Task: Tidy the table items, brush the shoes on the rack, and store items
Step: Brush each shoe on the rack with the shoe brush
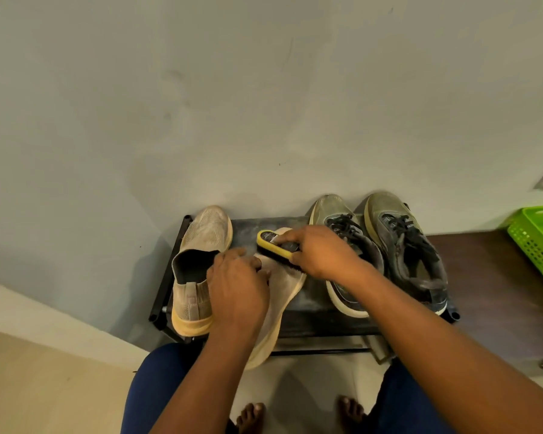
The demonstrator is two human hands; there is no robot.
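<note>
Against a plain pale wall (264, 104) stands a low black metal shoe rack (298, 300), its dusty top shelf carrying two pairs of shoes. The person's left hand (237, 285) presses down on a beige knit slip-on shoe with a yellowish sole (282, 296), fingers curled over its upper, steadying it as its heel end juts past the front of the rack. The right hand (318, 252) grips a yellow-and-black shoe brush (278, 245), bristles set against the toe end of that same shoe, just beyond the left hand. Its matching beige shoe (198, 267) sits touching the left hand's outer side. Just past the right hand lie two olive-grey lace-up trainers with black laces (402, 249), the nearer one partly hidden by the right wrist. Further right, a dark brown tabletop (499, 286) bears a bright green perforated plastic basket (538, 236). Bare toes show on the beige floor (44, 386) below.
</note>
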